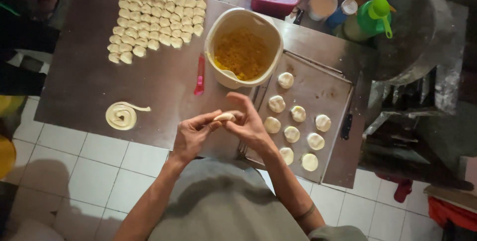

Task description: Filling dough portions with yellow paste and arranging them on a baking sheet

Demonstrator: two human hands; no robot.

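My left hand (192, 134) and my right hand (247, 123) meet over the front edge of the steel table (84, 82), both pinching one small pale dough piece (224, 117) between their fingertips. Just beyond them stands a cream tub (214, 31) filled with yellow crumbly filling (242, 52), a spoon resting inside it. To my right lies a metal baking tray (325, 89) holding several round filled dough pieces (291, 134).
Several rows of small cut dough lumps (155, 13) cover the far left of the table. A coiled dough strip (121, 116) lies near the front left edge. A red-handled tool (199, 74) rests beside the tub. Containers and a green bottle (370, 18) crowd the back.
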